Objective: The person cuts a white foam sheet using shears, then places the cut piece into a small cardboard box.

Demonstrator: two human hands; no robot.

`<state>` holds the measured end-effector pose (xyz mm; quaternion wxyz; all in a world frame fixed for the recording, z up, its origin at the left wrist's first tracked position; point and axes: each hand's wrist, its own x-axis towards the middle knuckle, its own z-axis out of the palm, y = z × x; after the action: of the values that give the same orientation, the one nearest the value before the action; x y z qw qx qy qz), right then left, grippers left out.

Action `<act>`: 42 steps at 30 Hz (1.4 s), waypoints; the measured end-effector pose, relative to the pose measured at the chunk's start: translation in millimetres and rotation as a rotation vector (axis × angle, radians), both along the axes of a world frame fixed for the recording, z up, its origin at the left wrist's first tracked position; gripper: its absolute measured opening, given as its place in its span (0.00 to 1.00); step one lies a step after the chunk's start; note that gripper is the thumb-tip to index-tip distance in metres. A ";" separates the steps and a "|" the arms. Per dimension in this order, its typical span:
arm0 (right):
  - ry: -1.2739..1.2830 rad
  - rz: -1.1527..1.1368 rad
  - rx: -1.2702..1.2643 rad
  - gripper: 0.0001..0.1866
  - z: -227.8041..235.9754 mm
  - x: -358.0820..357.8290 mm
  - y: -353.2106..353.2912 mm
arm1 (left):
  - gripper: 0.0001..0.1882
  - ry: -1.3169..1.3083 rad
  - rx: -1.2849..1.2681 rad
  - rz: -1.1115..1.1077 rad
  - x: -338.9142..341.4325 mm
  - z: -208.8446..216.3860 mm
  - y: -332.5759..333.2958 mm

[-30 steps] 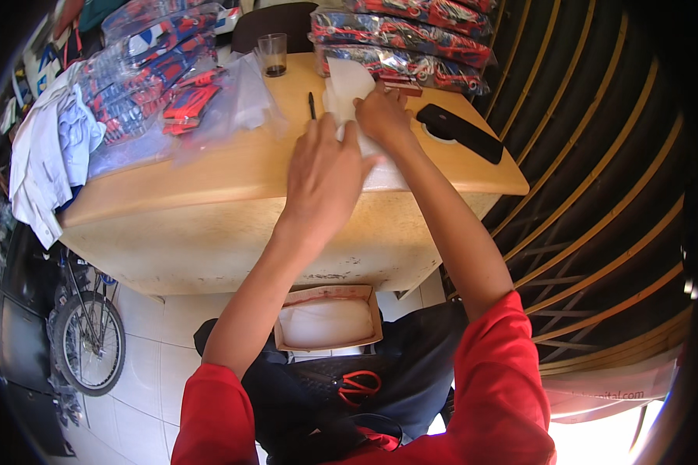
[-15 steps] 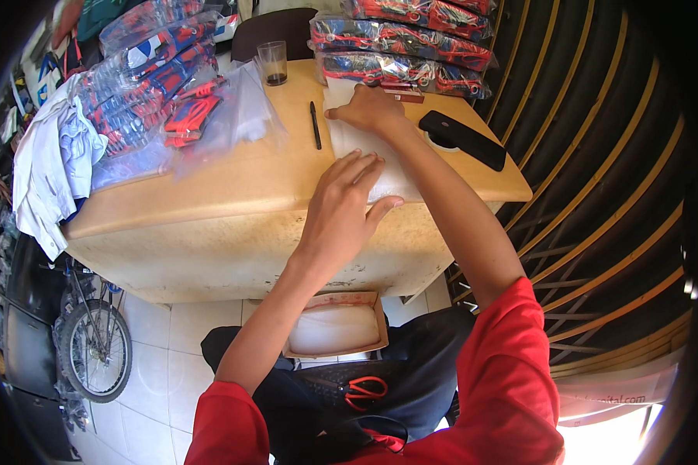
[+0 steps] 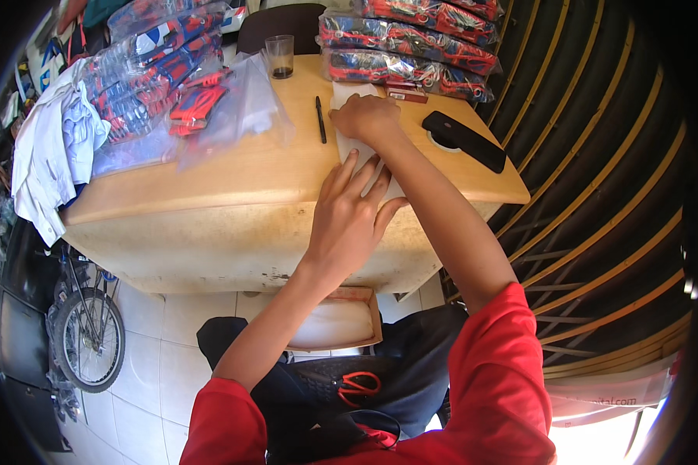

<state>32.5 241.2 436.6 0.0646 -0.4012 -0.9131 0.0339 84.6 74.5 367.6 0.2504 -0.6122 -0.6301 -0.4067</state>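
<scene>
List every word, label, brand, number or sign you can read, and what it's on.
Wording isn't copied out here; only where print shows.
Pale sheeting, lower right: one line of dark lettering, partly legible, not quoted.
Small red box: any print too small to read.
Clear-wrapped packs, right stack: any print too small to read.
White sheet at the right hand: no lettering visible.

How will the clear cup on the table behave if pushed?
The cup would probably tip if pushed near its rim, since it stands taller than wide. The dark liquid would likely slosh, but it fills only the bottom, so little weight should be added. It may be fragile if glass; the see-through wall doesn't settle that.
</scene>
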 end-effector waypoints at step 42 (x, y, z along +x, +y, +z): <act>-0.082 0.247 -0.384 0.20 -362.3 293.4 -273.1 | 0.24 -0.500 -0.914 0.509 -20.0 -388.6 -100.3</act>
<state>325.9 -31.9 74.3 -0.0546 -0.2926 -0.9339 0.1983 64.6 -25.7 -21.0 -0.1061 -0.3726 -0.9092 -0.1526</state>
